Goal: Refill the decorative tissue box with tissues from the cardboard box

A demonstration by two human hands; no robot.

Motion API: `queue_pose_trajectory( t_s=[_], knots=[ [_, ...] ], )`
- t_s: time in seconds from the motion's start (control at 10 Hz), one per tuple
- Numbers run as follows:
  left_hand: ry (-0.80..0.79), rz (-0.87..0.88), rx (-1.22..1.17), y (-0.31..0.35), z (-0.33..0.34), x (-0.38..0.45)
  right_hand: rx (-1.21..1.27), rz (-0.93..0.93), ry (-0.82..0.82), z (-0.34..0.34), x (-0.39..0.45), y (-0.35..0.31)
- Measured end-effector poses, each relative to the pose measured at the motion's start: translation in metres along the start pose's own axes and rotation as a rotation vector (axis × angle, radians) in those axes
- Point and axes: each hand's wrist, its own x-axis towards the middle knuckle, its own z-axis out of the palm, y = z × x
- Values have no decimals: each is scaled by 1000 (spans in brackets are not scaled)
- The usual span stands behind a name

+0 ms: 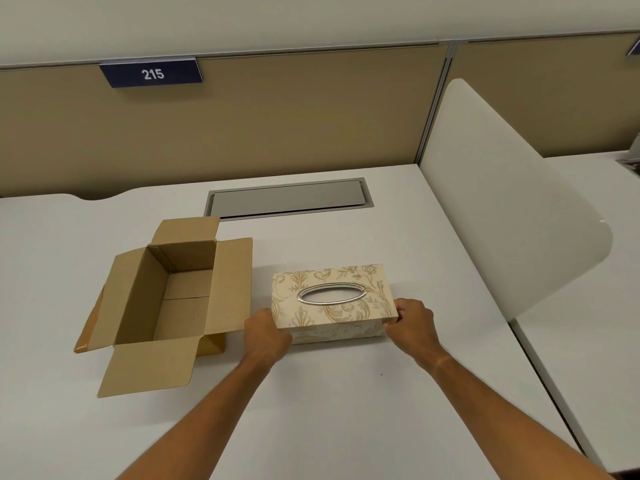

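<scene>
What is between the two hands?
The decorative tissue box sits between the left hand and right hand, gripped at both ends, seen from the head camera.

White desk (346,393) before tan partition (277,126).

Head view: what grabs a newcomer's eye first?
The decorative tissue box near the desk's middle, gripped at its two ends by the left hand and right hand. To its left stands the cardboard box, flaps open, no tissues visible inside. Behind, a sign reading 215 hangs on the partition.
</scene>
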Motion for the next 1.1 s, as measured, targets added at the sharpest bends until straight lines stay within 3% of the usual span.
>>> queue_pose_trajectory(
  t_s=[0.8,1.0,1.1],
  knots=[
    [-23,58,39,-8,9,1,-7,-43,-12,4,-10,2],
    [-80,166,203,4,3,9,30,-101,-29,-1,-6,-10],
    [-39,301,244,20,-6,9,-60,-161,22,-4,0,-27]
  ],
)
